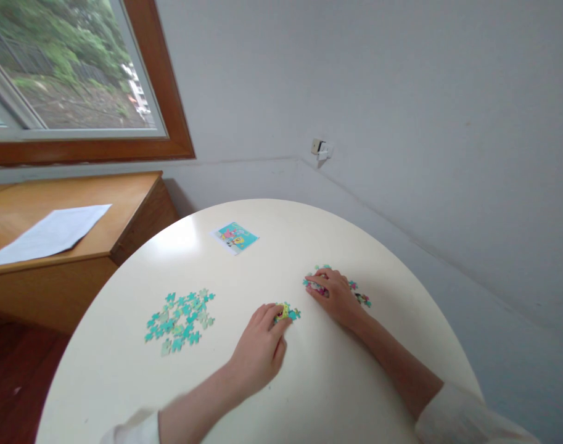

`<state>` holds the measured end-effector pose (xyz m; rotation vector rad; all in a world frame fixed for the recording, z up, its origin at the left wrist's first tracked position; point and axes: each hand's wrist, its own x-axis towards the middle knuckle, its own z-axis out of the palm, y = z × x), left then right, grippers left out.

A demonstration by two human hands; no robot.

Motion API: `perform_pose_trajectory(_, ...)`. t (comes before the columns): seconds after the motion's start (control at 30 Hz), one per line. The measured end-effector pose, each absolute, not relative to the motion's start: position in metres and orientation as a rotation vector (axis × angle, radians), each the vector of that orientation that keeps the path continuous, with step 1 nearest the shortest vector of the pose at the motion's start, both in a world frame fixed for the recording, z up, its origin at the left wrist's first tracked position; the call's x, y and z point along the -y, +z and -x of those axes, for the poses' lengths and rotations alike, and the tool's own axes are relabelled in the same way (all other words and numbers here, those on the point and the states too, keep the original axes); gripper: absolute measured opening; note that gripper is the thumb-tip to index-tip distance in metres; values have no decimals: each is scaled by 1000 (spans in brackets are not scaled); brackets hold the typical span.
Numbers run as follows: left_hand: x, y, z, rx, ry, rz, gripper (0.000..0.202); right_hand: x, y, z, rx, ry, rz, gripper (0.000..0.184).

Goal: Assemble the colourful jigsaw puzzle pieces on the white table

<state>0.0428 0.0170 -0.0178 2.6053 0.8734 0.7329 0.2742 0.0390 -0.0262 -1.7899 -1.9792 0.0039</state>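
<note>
The left sleeve (141, 430) is off-white and ends in a straight edge. The right sleeve (464, 416), similarly coloured, looks loose; its weave is too blurred to tell.

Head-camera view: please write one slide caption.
Left hand at a small puzzle cluster, right hand over another; loose pieces and a picture card lie on the white table.

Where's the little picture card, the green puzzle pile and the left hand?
Picture card (237, 238): head view, middle of its printed face.
Green puzzle pile (170, 324): head view, a teal piece near its middle.
Left hand (262, 346): head view, back of the hand.
</note>
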Motion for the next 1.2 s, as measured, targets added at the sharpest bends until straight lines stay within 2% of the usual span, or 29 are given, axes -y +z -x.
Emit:
perform_pose_trajectory(0.13,-16,-17,-43,-874,744,-2606,43,-42,-30,-277,1930,-37,1823,28)
perform_pose_trajectory(0.47,-17,-18,-43,-877,729,-2616,42,-42,-27,-282,1855,-92,1936,16)
perform_pose_trajectory(0.73,-16,-16,-43,-874,737,-2613,41,-43,-31,-281,1888,-31,1914,26)
perform_pose_trajectory(1.2,-17,-18,-43,-878,720,-2597,42,-45,-35,-281,1862,-24,1866,24)
